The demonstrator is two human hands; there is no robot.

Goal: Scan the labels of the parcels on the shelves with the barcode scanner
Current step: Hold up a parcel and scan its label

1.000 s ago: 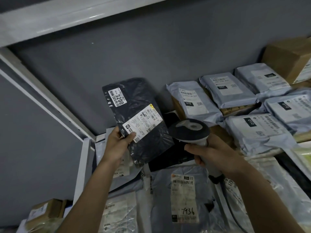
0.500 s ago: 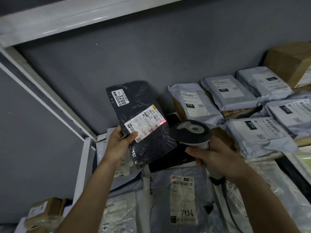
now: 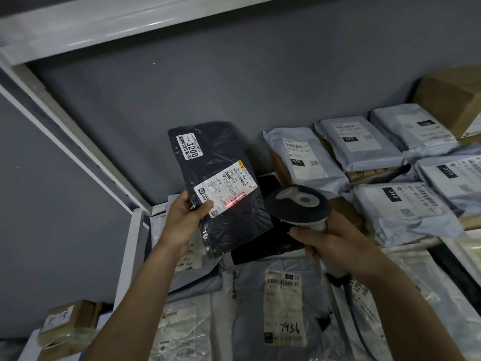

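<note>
Parcel (image 3: 221, 188), black poly bag, is gripped at its lower-left edge by the left hand (image 3: 186, 217) w/ thumb on the shipping label (image 3: 225, 188), held tilted above the shelf (image 3: 130, 246), long axis running up-left to down-right. Right hand (image 3: 335, 243) is wrapped round the handle of the barcode scanner (image 3: 298, 201), just right of the parcel, head aimed left at it. Red scan line (image 3: 235, 200) lies on the label's lower edge; judged req. next: shift the line onto a barcode.

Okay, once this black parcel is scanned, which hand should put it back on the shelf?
Left. The left hand already grips the black parcel, while the right hand is busy holding the scanner.
</note>
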